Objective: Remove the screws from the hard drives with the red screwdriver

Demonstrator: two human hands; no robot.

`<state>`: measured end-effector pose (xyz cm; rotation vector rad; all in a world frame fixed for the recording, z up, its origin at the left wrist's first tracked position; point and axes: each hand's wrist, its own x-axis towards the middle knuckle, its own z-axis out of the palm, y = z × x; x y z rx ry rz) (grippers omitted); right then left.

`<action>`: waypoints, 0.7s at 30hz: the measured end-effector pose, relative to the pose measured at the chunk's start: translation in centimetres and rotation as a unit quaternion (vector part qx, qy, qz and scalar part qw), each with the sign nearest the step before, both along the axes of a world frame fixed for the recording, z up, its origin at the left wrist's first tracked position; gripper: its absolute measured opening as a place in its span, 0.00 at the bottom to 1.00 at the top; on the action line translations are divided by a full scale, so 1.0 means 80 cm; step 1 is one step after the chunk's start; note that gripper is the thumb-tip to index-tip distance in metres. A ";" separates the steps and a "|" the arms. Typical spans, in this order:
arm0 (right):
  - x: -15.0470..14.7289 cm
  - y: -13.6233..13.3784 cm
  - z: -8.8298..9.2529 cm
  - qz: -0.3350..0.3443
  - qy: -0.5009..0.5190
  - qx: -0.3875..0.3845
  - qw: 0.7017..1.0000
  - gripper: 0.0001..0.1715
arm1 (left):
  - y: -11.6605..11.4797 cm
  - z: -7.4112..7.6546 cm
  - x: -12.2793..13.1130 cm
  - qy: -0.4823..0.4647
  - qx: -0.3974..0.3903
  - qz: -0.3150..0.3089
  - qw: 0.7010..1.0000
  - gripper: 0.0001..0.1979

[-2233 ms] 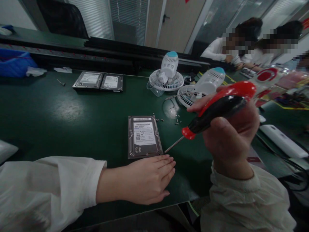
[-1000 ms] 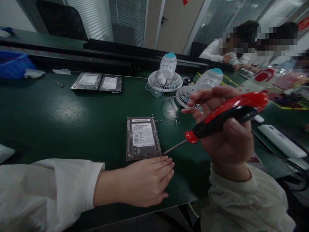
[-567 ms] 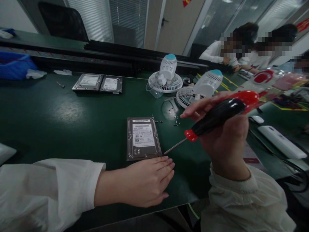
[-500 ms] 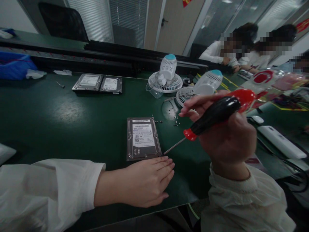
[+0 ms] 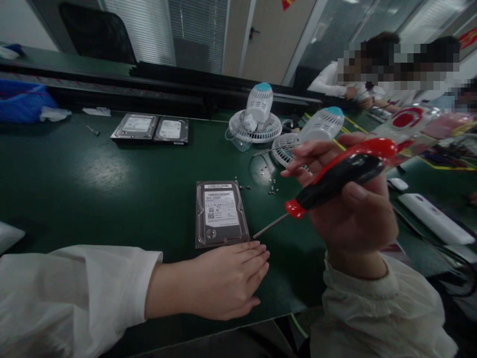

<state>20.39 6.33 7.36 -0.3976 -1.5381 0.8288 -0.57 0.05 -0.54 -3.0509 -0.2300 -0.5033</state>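
The right hand (image 5: 352, 214) wraps its fingers around a red-and-black plastic screwdriver (image 5: 341, 181) at the near right corner of a silver rectangular hard drive (image 5: 219, 209) on the green table (image 5: 149, 204), the left hand (image 5: 225, 281) straight-fingered along its near edge, apparently mid screw-turning, which next needs a steady tip.

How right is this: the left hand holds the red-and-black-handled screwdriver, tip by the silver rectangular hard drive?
Wrong hand: the head view shows the right hand holding the red-and-black-handled screwdriver; its tip is indeed by the silver rectangular hard drive.
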 end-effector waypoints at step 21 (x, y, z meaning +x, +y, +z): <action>-0.004 -0.003 0.003 -0.037 0.012 0.026 0.999 0.27 | 0.001 0.000 -0.001 -0.003 0.003 -0.005 1.000 0.28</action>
